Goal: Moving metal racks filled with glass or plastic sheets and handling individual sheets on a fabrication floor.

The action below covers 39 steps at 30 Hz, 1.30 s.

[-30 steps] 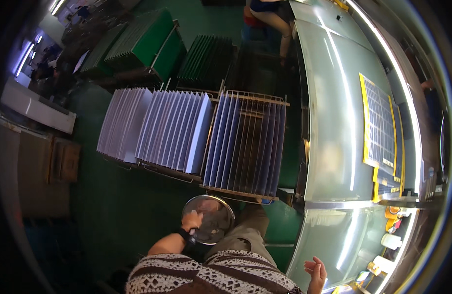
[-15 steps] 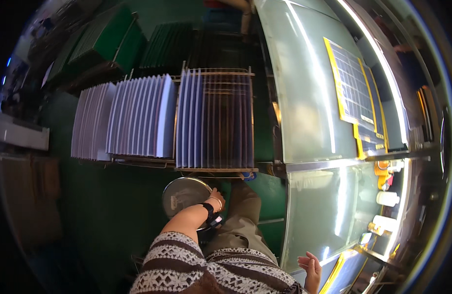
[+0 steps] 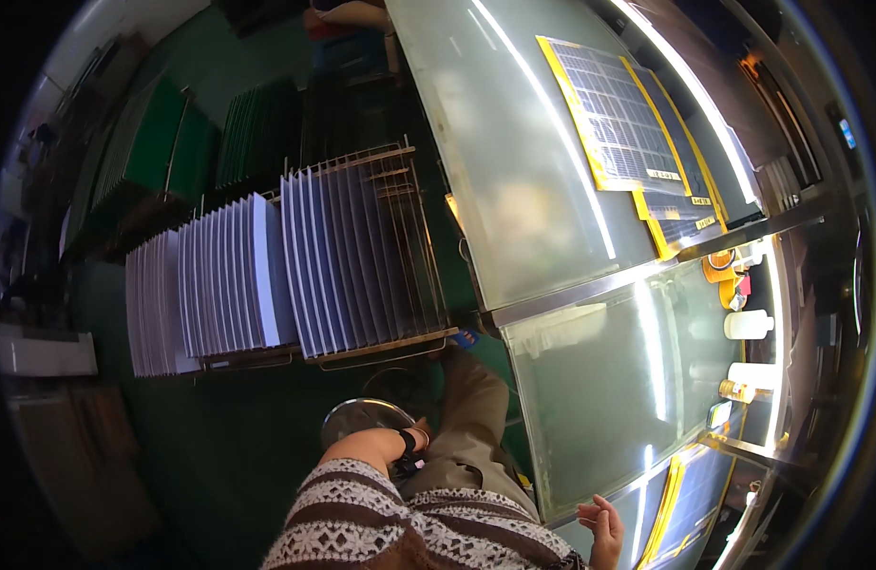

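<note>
Low in front of me is a round stool [image 3: 370,410] with a shiny metal rim. My left hand [image 3: 422,429] is at the right side of that rim and appears to grip it; the forearm and a dark wristband hide most of its fingers. On the other side, my right hand [image 3: 604,521] hangs beside the glass-topped table [image 3: 599,399]. Its fingers are loosely bent and apart, and nothing is in them.
A wire rack [image 3: 428,256] of upright white panels [image 3: 234,275] stands ahead on the green floor. Yellow-edged gridded sheets [image 3: 614,114] lie on the table's far part. White bottles [image 3: 747,325] line its right side. Green panels [image 3: 153,142] stand far left.
My view has turned, so the rack and table appear shifted left and tilted. The stool and my left hand sit lower in view, still together. My right hand is nearly unchanged.
</note>
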Each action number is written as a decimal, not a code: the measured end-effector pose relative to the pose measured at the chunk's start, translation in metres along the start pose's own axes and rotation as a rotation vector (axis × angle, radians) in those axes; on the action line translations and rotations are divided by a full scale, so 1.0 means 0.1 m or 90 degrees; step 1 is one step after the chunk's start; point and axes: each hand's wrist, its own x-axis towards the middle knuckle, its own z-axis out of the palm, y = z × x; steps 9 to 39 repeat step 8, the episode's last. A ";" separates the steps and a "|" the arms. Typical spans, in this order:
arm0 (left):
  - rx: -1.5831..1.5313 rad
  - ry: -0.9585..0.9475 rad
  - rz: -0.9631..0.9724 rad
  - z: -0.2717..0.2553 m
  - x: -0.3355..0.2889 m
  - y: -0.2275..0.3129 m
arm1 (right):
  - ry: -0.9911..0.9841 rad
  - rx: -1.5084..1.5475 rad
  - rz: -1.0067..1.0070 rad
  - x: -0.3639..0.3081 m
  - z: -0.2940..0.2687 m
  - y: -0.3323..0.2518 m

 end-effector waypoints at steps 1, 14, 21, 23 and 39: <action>0.003 0.063 0.035 -0.01 0.05 -0.05 | -0.002 -0.001 -0.010 0.03 -0.01 0.00; -0.182 0.034 -0.018 -0.81 -0.25 -0.24 | -0.054 -0.007 -0.028 0.23 -0.40 0.45; -0.182 0.034 -0.018 -0.81 -0.25 -0.24 | -0.054 -0.007 -0.028 0.23 -0.40 0.45; -0.182 0.034 -0.018 -0.81 -0.25 -0.24 | -0.054 -0.007 -0.028 0.23 -0.40 0.45; -0.182 0.034 -0.018 -0.81 -0.25 -0.24 | -0.054 -0.007 -0.028 0.23 -0.40 0.45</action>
